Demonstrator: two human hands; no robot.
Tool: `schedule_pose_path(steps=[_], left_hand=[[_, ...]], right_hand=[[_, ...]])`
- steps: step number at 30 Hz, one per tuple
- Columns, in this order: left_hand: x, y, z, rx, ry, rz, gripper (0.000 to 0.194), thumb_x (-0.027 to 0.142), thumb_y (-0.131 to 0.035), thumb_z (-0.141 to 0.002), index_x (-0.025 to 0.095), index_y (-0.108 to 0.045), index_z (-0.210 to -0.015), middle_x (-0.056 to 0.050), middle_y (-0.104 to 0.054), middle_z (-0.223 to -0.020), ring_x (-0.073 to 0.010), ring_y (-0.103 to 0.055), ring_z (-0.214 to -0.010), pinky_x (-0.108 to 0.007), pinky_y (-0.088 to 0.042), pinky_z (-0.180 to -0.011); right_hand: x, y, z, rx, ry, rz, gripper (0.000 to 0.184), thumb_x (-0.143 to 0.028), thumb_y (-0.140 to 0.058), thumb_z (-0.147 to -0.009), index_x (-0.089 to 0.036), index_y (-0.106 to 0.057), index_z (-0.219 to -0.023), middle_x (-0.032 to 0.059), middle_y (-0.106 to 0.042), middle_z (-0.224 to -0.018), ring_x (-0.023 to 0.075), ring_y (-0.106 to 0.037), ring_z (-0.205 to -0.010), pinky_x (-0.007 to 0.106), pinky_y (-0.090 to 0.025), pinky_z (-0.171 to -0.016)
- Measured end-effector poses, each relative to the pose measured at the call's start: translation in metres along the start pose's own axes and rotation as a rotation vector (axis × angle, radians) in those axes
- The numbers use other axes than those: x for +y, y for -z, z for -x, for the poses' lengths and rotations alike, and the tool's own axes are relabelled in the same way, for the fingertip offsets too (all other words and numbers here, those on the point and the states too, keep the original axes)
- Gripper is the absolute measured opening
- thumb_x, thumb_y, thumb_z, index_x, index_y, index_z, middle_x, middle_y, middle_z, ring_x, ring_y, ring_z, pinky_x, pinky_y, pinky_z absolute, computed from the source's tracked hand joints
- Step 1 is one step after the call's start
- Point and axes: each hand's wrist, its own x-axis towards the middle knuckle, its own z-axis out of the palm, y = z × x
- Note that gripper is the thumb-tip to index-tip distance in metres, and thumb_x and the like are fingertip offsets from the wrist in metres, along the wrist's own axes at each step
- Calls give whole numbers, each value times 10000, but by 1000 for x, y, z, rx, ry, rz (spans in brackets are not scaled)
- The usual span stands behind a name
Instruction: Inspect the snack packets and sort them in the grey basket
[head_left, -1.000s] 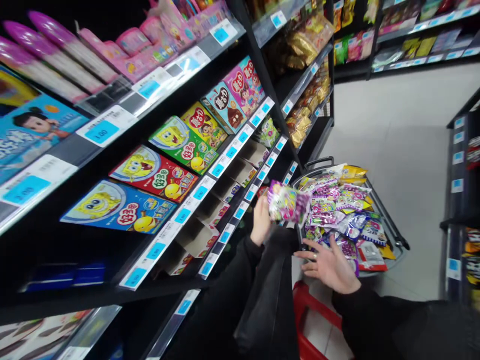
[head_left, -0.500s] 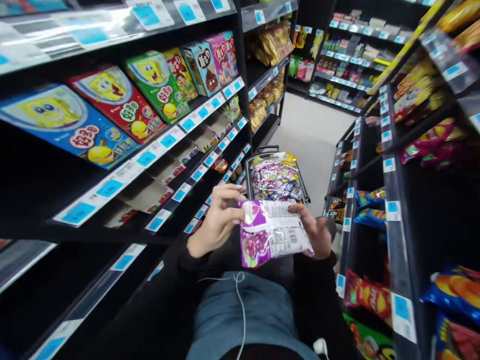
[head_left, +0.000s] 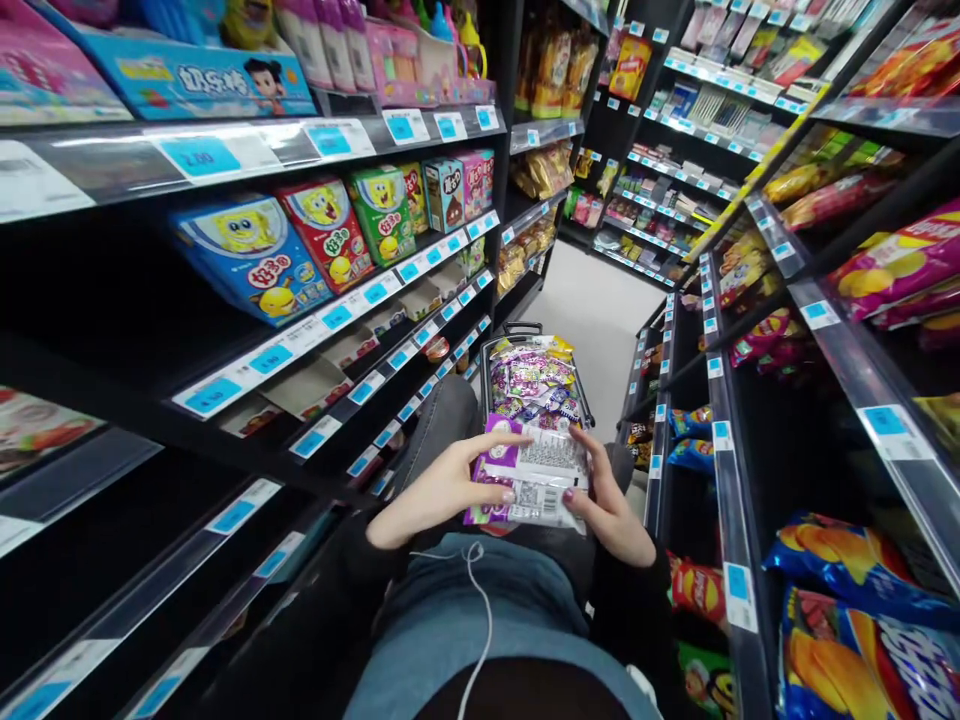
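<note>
A purple and white candy bag (head_left: 536, 470) lies across my lap, its printed back with a barcode facing up. My left hand (head_left: 454, 485) grips its left side, thumb and forefinger stretched over the purple part. On the right edge, my right hand (head_left: 611, 505) has hold of the same bag, thumb near the barcode. Just beyond the bag stands a black basket (head_left: 587, 405) filled with several colourful candy bags (head_left: 532, 370). Both palms and the underside of the held bag are hidden.
Snack boxes (head_left: 251, 255) line the left shelf (head_left: 330, 318) above lower trays. Chip bags (head_left: 847, 570) sit on the right-hand shelves close to my right arm. A pale floor aisle (head_left: 581, 290) runs ahead between the shelves to a far rack (head_left: 675, 190).
The bag has moved slightly down and flatter over my lap. My left fingers have slid from its upper corner onto its face. The view has tilted up, showing more upper shelves.
</note>
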Motion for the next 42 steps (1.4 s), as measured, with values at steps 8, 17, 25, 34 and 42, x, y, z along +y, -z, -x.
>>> schedule_pose_path(steps=[8,17,25,34,42], left_hand=[[3,14,-7,136,65,-74,395,261,-707,-669,147,-654,-1044,-69,-664,-1042,-211,-619,-917,-288,-490,-813],[2,29,-41,180,-69,-325,222,247,-705,-694,172,-728,-902,-53,-711,-849,-156,-645,-757,-215,-486,-686],[3,31,-72,163,-354,-456,103,251,-661,-752,178,-732,-738,-7,-690,-625,-80,-592,-518,-162,-428,-505],[6,40,-97,100,-218,-406,122,199,-641,-748,159,-683,-641,8,-687,-625,-84,-606,-548,-158,-441,-565],[-6,42,-102,144,129,-143,159,265,-630,-708,128,-669,-636,-5,-673,-623,-115,-587,-573,-195,-457,-592]], right_hand=[[4,-3,-19,36,-16,-71,598,-318,-586,-805,-276,-315,-1337,78,-430,-1374,213,-491,-1196,353,-418,-991],[21,15,-48,70,-4,-17,747,-295,-678,-732,-248,-315,-1383,99,-503,-1332,233,-531,-1168,358,-441,-976],[30,45,-49,-32,-81,-149,747,-281,-700,-711,-267,-341,-1365,113,-531,-1296,210,-626,-1007,315,-543,-788],[44,51,-64,97,4,100,712,-355,-704,-695,-236,-416,-1334,84,-636,-1156,169,-663,-747,237,-537,-595],[34,53,-75,139,332,270,440,-364,-745,-629,-269,-672,-1052,47,-729,-798,158,-656,-647,235,-518,-570]])
